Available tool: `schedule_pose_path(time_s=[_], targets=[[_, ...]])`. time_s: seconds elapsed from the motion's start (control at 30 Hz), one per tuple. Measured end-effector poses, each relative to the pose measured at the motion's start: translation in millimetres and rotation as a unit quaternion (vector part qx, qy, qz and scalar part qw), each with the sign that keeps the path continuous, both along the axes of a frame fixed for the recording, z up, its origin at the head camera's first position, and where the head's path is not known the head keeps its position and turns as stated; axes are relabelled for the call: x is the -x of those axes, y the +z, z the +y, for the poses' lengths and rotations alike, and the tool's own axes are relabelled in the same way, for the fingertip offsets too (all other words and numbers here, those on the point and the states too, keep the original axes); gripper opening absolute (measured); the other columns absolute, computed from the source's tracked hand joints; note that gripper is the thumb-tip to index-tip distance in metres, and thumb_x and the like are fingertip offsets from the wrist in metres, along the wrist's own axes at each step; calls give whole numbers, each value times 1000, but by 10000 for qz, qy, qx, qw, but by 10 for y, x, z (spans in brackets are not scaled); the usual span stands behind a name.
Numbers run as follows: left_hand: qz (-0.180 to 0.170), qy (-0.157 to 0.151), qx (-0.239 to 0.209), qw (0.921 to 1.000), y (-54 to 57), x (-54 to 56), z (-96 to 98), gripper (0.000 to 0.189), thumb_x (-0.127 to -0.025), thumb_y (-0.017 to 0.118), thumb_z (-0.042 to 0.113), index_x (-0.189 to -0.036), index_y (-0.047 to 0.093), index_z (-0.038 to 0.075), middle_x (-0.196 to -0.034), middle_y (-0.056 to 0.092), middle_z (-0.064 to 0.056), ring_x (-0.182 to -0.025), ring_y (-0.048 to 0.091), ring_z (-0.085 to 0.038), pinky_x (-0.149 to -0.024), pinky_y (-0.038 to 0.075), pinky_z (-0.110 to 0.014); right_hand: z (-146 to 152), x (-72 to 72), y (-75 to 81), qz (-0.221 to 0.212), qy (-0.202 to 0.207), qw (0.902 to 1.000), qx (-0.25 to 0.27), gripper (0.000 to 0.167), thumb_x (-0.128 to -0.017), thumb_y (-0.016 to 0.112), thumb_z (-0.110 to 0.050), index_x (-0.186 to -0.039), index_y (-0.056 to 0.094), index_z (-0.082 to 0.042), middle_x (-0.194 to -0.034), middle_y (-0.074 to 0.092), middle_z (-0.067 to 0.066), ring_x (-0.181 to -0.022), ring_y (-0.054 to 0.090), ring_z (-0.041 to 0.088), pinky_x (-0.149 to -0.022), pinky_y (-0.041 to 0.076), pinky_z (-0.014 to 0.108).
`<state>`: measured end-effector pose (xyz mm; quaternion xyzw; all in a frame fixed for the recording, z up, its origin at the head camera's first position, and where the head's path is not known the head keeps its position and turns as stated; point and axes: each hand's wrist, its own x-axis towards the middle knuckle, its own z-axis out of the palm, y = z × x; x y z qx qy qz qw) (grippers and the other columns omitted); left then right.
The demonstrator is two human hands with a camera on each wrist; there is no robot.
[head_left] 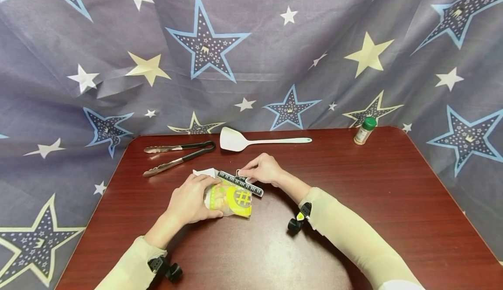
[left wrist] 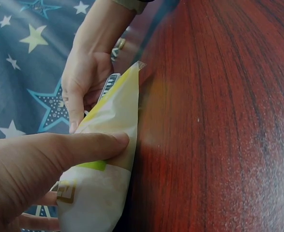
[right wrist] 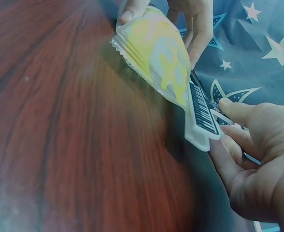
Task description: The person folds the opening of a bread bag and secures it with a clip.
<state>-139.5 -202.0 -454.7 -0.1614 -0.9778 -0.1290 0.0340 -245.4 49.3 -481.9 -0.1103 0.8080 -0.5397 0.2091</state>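
My left hand (head_left: 190,199) grips a yellow and white plastic snack bag (head_left: 237,200) from its left side, thumb along the near face. Printed patterns and a yellow round mark show on the bag. A long sealing clip (head_left: 240,183) with a black-and-white piano-key pattern lies across the bag's far edge. My right hand (head_left: 264,168) pinches the clip's wire handle between thumb and fingers. In the right wrist view the clip (right wrist: 203,110) has its bar against the edge of the bag (right wrist: 156,53), one end sticking out past it.
Metal tongs with black handles (head_left: 200,152) lie spread at the back left of the dark red table (head_left: 314,246). Beside them is a white spatula (head_left: 232,140) with a pale green handle. A green-capped seasoning bottle (head_left: 365,131) stands at the back right. A star-patterned cloth (head_left: 251,58) hangs behind.
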Motion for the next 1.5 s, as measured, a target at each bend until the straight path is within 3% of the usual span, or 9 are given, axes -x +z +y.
schedule_pose_path(time_s=[0.4,1.5], targets=[[-26,-22,22,10000,4,9,-9,87,-58,98,58,-134,71,26,-136,71,-3,-127,62,-30,-74,60,-59,-147,65,56,21,52,10000,-71,22,-90,86,-29,-98,87,-9,-91,83,8,-67,79,14,-70,64,30],[-55,-58,72,9999,26,18,4,85,-58,99,57,-132,72,26,-134,72,-3,-128,62,-30,-74,61,-58,-283,131,-6,-108,-16,9999,30,25,-91,86,-30,-102,86,-8,-95,83,10,-71,80,15,-73,65,30]])
